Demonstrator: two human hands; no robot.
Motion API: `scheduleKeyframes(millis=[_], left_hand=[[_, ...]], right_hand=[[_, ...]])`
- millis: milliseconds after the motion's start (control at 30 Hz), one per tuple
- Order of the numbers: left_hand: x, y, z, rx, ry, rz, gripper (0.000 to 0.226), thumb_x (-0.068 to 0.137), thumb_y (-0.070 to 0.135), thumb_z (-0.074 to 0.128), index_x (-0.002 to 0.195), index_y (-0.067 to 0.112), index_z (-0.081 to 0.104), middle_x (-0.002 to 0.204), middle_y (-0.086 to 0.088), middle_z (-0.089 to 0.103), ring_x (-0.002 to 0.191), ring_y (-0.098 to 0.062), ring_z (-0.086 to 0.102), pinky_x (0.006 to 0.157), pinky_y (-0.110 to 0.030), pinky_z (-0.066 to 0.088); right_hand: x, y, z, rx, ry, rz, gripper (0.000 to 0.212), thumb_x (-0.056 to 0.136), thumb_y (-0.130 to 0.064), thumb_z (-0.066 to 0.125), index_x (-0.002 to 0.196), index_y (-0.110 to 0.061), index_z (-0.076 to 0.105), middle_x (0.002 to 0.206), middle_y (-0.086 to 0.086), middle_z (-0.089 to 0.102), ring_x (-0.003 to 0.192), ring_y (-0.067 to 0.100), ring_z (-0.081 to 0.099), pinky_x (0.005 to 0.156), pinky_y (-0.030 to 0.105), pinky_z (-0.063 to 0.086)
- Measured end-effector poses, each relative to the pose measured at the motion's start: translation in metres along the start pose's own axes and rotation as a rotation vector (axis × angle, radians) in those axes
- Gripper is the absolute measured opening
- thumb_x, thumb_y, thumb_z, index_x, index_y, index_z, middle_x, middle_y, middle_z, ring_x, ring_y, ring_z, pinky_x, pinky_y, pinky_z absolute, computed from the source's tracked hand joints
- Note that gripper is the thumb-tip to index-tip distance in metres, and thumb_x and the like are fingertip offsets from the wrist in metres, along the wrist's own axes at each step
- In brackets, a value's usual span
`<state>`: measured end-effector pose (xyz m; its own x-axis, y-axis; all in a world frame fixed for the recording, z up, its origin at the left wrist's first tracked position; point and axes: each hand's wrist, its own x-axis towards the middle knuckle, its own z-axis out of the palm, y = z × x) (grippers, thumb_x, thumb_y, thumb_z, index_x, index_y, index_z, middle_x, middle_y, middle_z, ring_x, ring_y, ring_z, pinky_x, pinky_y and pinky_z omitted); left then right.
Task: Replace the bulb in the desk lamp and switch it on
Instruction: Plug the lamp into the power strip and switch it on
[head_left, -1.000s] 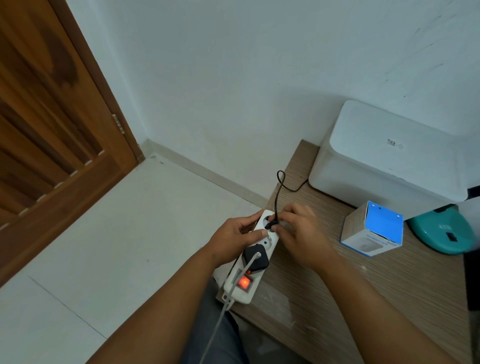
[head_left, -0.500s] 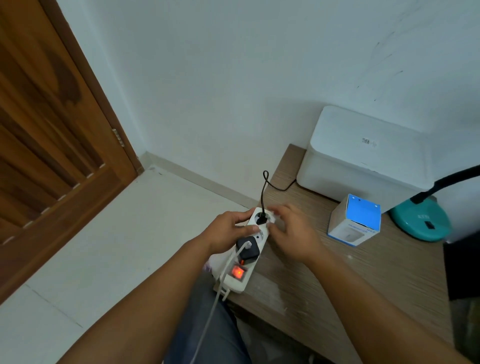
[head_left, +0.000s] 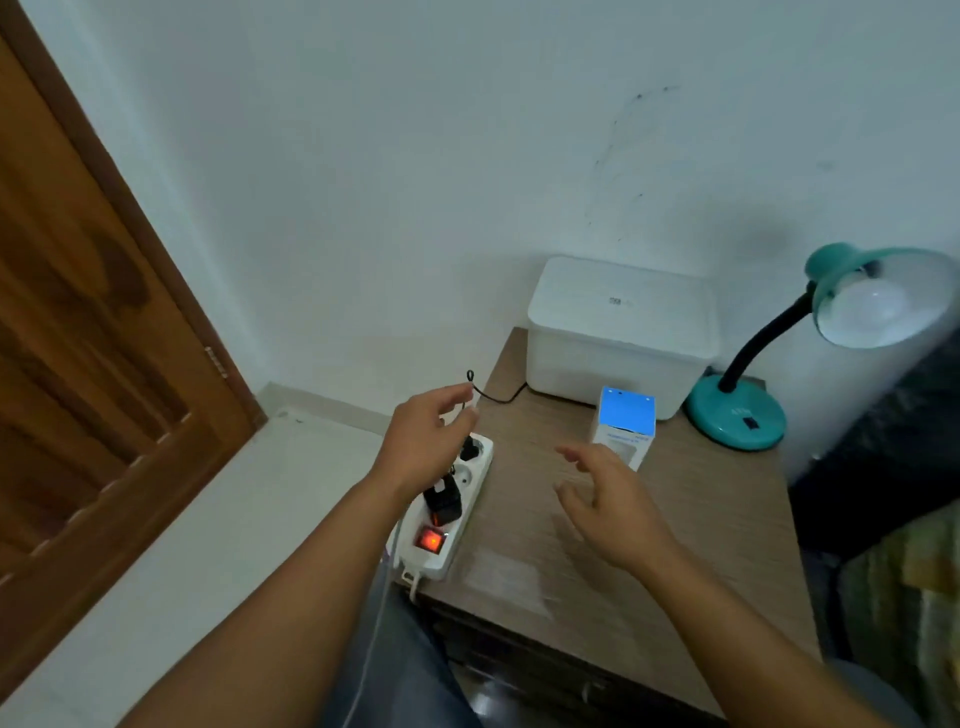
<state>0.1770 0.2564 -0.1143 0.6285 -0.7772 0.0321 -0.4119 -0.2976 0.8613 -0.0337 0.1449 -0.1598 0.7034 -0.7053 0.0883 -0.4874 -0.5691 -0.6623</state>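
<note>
A teal desk lamp with a black gooseneck stands at the table's back right; a white bulb sits in its shade and looks unlit. Its black plug is in the far socket of a white power strip at the table's left edge, whose red switch glows. My left hand hovers just above the strip with relaxed fingers, holding nothing. Over the bare tabletop, my right hand is lifted with fingers spread and holds nothing. A blue and white bulb box stands beyond my right hand.
A white lidded box sits at the back of the wooden table. A black adapter with a white cable is plugged into the strip. A wooden door is at left. Dark bedding lies on the right.
Both hands have let go of the plug and strip and lifted apart; the plug stays in the socket. My view has swung right and up, bringing the lamp shade and bulb into sight.
</note>
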Motion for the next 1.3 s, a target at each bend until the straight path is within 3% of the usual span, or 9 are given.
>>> scheduleKeyframes(millis=[67,200,400,633,767,800,933,1133,1300], left_hand=[[-0.005,0.012,0.014,-0.011,-0.011,0.026,0.037,0.098,0.029,0.062,0.134,0.027,0.066,0.132,0.01,0.067,0.11,-0.007,0.066,0.092,-0.019,0.053],[-0.018,0.036,0.058,0.077,-0.072,0.144,0.038,0.096,0.033,0.061,0.133,0.027,0.066,0.133,0.01,0.067,0.123,-0.007,0.061,0.109,-0.032,0.047],[-0.027,0.057,0.118,0.146,-0.231,0.209,0.04,0.097,0.033,0.06,0.136,0.028,0.063,0.139,0.013,0.062,0.13,-0.004,0.055,0.109,-0.026,0.043],[-0.018,0.068,0.183,0.23,-0.398,0.212,0.045,0.097,0.03,0.062,0.142,0.024,0.058,0.145,0.002,0.059,0.136,-0.014,0.051,0.112,-0.029,0.039],[-0.002,0.07,0.218,0.247,-0.453,0.205,0.048,0.097,0.027,0.064,0.143,0.02,0.056,0.14,0.002,0.062,0.113,-0.006,0.059,0.112,-0.027,0.04],[0.002,0.068,0.227,0.256,-0.471,0.192,0.049,0.097,0.028,0.064,0.145,0.021,0.055,0.142,0.002,0.06,0.115,-0.006,0.057,0.113,-0.026,0.039],[0.018,0.058,0.258,0.302,-0.51,0.183,0.058,0.096,0.033,0.062,0.151,0.027,0.045,0.155,0.003,0.048,0.143,-0.014,0.043,0.12,-0.036,0.033],[0.041,0.05,0.3,0.384,-0.55,0.259,0.07,0.099,0.033,0.057,0.16,0.023,0.024,0.168,0.002,0.02,0.156,-0.016,0.012,0.127,-0.033,0.012],[0.064,0.045,0.326,0.446,-0.52,0.391,0.077,0.1,0.035,0.053,0.162,0.02,0.01,0.17,0.005,0.004,0.157,-0.016,-0.004,0.127,-0.031,0.002]], right_hand=[[-0.011,0.007,-0.008,0.006,0.011,0.017,0.043,0.094,-0.03,0.06,0.136,-0.032,0.049,0.134,-0.01,0.052,0.12,0.003,0.048,0.094,0.02,0.039],[-0.038,0.031,-0.032,0.012,0.064,0.091,0.043,0.094,-0.032,0.059,0.136,-0.036,0.048,0.135,-0.013,0.05,0.121,0.005,0.05,0.095,0.03,0.048],[-0.065,0.078,-0.06,0.021,0.153,0.201,0.042,0.092,-0.028,0.062,0.133,-0.031,0.053,0.132,-0.009,0.053,0.114,0.006,0.052,0.097,0.033,0.048],[-0.075,0.124,-0.083,-0.003,0.21,0.304,0.042,0.093,-0.025,0.061,0.134,-0.027,0.053,0.132,-0.007,0.054,0.116,0.006,0.051,0.095,0.022,0.04],[-0.068,0.152,-0.089,-0.002,0.222,0.344,0.044,0.093,-0.026,0.06,0.135,-0.028,0.051,0.135,-0.009,0.051,0.12,0.007,0.05,0.099,0.023,0.039],[-0.063,0.159,-0.089,-0.01,0.221,0.351,0.045,0.093,-0.026,0.06,0.136,-0.028,0.05,0.137,-0.008,0.05,0.123,0.009,0.049,0.101,0.023,0.037],[-0.04,0.184,-0.09,-0.049,0.211,0.374,0.049,0.092,-0.027,0.06,0.139,-0.025,0.047,0.14,-0.004,0.048,0.128,0.014,0.045,0.104,0.026,0.035],[0.003,0.217,-0.088,-0.12,0.24,0.42,0.062,0.093,-0.033,0.058,0.15,-0.022,0.035,0.155,0.005,0.034,0.142,0.022,0.029,0.116,0.038,0.024],[0.031,0.242,-0.086,-0.203,0.271,0.378,0.067,0.095,-0.038,0.054,0.154,-0.026,0.026,0.161,0.008,0.024,0.146,0.027,0.024,0.119,0.044,0.024]])
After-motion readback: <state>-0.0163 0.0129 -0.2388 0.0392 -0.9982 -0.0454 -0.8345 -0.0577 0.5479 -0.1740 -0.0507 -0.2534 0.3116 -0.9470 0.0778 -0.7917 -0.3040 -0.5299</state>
